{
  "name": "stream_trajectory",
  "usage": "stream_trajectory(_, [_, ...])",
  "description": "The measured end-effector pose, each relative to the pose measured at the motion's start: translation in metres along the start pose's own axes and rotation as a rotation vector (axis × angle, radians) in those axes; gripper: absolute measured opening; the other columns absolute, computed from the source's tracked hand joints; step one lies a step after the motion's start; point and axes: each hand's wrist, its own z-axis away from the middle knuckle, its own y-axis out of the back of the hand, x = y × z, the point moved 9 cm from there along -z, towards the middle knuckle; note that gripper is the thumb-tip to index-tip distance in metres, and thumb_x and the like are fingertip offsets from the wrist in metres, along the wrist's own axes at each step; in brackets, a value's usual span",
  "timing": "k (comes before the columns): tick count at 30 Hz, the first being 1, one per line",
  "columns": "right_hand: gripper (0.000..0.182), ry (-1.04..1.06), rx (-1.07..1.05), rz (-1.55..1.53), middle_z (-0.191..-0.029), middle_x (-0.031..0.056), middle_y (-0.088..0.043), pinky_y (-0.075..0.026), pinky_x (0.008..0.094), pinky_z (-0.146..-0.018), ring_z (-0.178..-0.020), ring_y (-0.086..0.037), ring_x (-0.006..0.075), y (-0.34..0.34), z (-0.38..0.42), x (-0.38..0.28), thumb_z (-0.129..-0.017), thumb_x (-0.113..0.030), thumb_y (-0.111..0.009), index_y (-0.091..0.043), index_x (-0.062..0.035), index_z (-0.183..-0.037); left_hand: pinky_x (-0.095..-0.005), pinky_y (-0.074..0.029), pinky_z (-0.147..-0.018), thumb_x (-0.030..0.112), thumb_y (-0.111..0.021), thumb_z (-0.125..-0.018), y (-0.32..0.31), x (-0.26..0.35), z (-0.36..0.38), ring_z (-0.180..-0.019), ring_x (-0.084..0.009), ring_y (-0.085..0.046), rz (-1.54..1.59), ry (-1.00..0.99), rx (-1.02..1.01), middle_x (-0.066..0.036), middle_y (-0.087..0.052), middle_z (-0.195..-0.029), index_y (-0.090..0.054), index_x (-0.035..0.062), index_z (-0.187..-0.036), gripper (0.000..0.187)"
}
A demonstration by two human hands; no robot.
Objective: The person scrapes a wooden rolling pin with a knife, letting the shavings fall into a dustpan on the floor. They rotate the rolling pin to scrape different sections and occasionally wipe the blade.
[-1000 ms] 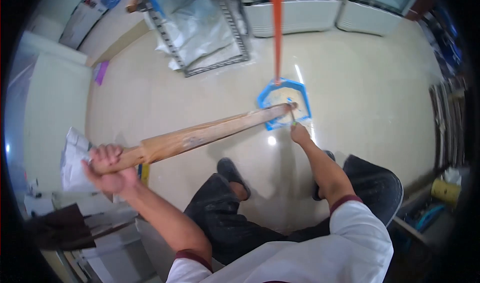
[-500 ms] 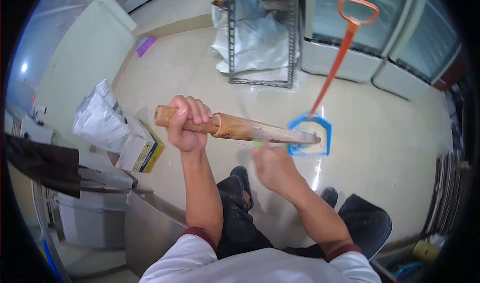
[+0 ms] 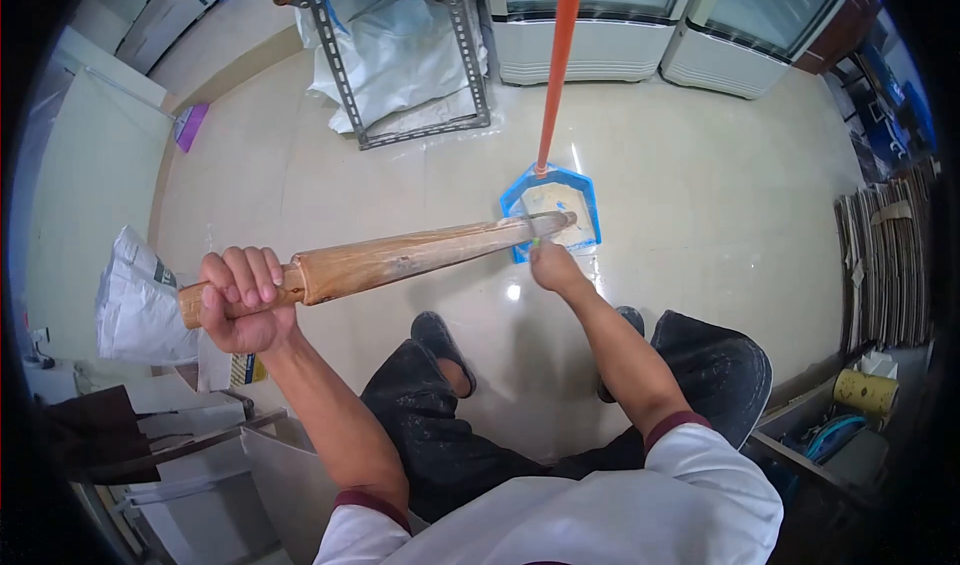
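A long wooden rolling pin [image 3: 400, 255] is held out in front of me, tilted slightly up to the right. My left hand [image 3: 243, 298] is wrapped round its handle at the left end. Near the far right end, my right hand [image 3: 553, 265] is closed, with a bit of green and a thin blade-like piece at its fingers against the wood; what it grips is mostly hidden. Below that end, a blue dustpan [image 3: 590, 210] with an orange handle [image 3: 560, 55] stands on the floor, holding pale debris.
A metal rack [image 3: 423, 125] with white sacks stands ahead, beside glass-door fridges [image 3: 580, 57]. At the left is a white bag [image 3: 140, 305] on a box. Stacked cardboard [image 3: 885, 255] and an open drawer [image 3: 800, 455] are at the right. My feet are below.
My left hand has moved left and down with the handle. My right hand has slid toward the pin's far end. The view has shifted, so the dustpan and rack appear further left and higher.
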Motion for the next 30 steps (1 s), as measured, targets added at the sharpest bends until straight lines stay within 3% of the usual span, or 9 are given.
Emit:
stream_trajectory(3, [0.022, 0.164, -0.017, -0.067, -0.075, 0.0237, -0.059, -0.046, 0.0502, -0.063, -0.071, -0.058, 0.0411, 0.021, 0.032, -0.097, -0.081, -0.017, -0.044, -0.055, 0.002, -0.081, -0.0291, -0.038, -0.06, 0.025, -0.046, -0.086, 0.002, -0.002, -0.002, -0.052, -0.0121, -0.042, -0.031, 0.018, 0.075, -0.001, -0.041, -0.057, -0.035, 0.0117, -0.068, 0.025])
stream_trajectory(4, [0.023, 0.247, -0.229, 0.082, -0.076, 0.0258, -0.059, -0.047, 0.049, -0.065, -0.072, -0.059, 0.0417, 0.027, 0.053, -0.151, -0.082, -0.014, -0.042, -0.052, 0.0053, -0.088, -0.0291, -0.038, -0.061, 0.024, -0.046, -0.086, -0.001, -0.002, -0.002, -0.053, -0.012, -0.041, -0.037, 0.032, 0.07, -0.001, -0.041, -0.058, -0.035, 0.0119, -0.068, 0.024])
stream_trajectory(7, [0.026, 0.292, -0.23, -0.157, -0.078, 0.0291, -0.059, -0.048, 0.049, -0.069, -0.078, -0.059, 0.0433, 0.08, 0.089, -0.236, -0.08, -0.008, -0.041, -0.045, 0.0122, -0.096, -0.0282, -0.035, -0.063, 0.023, -0.046, -0.086, -0.017, -0.004, -0.004, -0.055, -0.011, -0.038, -0.053, 0.055, 0.025, 0.0, -0.039, -0.06, -0.035, 0.0125, -0.068, 0.023])
stream_trajectory(11, [0.02, 0.296, -0.275, -0.015, -0.078, 0.0266, -0.06, -0.046, 0.05, -0.071, -0.079, -0.06, 0.0413, 0.075, 0.07, -0.198, -0.077, -0.006, -0.042, -0.049, 0.0086, -0.09, -0.0278, -0.035, -0.059, 0.021, -0.045, -0.085, -0.029, -0.004, -0.004, -0.054, -0.012, -0.042, -0.045, 0.061, -0.01, -0.001, -0.042, -0.059, -0.035, 0.0131, -0.068, 0.022])
stream_trajectory(13, [0.017, 0.152, -0.095, -0.072, -0.076, 0.0248, -0.059, -0.046, 0.0504, -0.07, -0.077, -0.059, 0.0401, 0.053, 0.038, -0.113, -0.077, -0.007, -0.043, -0.054, 0.0049, -0.08, -0.0273, -0.036, -0.059, 0.021, -0.046, -0.085, -0.026, -0.004, -0.001, -0.053, -0.0119, -0.043, -0.026, 0.065, -0.025, -0.001, -0.042, -0.059, -0.036, 0.013, -0.068, 0.022])
stream_trajectory(14, [0.026, 0.149, -0.115, 0.043, -0.075, 0.0253, -0.058, -0.045, 0.0504, -0.068, -0.075, -0.057, 0.0421, 0.033, 0.022, -0.063, -0.088, -0.02, -0.041, -0.05, 0.0025, -0.097, -0.0271, -0.036, -0.059, 0.021, -0.047, -0.084, -0.023, -0.004, -0.001, -0.053, -0.0118, -0.043, -0.021, 0.061, -0.035, -0.001, -0.043, -0.058, -0.036, 0.013, -0.068, 0.022])
stream_trajectory(20, [0.027, -0.199, -0.024, 0.07, -0.081, 0.029, -0.059, -0.044, 0.0517, -0.072, -0.08, -0.057, 0.045, -0.017, -0.052, 0.157, -0.088, -0.023, -0.042, -0.05, 0.0025, -0.092, -0.0251, -0.035, -0.058, 0.02, -0.053, -0.081, -0.028, -0.009, -0.004, -0.05, -0.0093, -0.042, -0.006, 0.062, -0.036, 0.002, -0.042, -0.055, -0.038, 0.0123, -0.067, 0.023])
stream_trajectory(24, [0.027, -0.171, -0.023, 0.056, -0.081, 0.0289, -0.058, -0.044, 0.0509, -0.072, -0.08, -0.056, 0.0452, -0.015, -0.056, 0.159, -0.088, -0.023, -0.042, -0.049, 0.0032, -0.092, -0.0259, -0.037, -0.057, 0.022, -0.052, -0.082, -0.042, -0.01, -0.008, -0.05, -0.0113, -0.044, -0.059, 0.042, -0.023, 0.001, -0.044, -0.056, -0.037, 0.0125, -0.068, 0.023])
stream_trajectory(30, [0.026, 0.099, -0.03, -0.089, -0.075, 0.0312, -0.056, -0.042, 0.0523, -0.069, -0.075, -0.055, 0.0469, 0.044, 0.01, 0.016, -0.09, -0.021, -0.04, -0.042, 0.003, -0.1, -0.0251, -0.039, -0.052, 0.02, -0.056, -0.079, -0.102, -0.013, -0.008, -0.045, -0.0097, -0.044, -0.098, 0.037, -0.103, 0.001, -0.043, -0.053, -0.037, 0.0131, -0.065, 0.024])
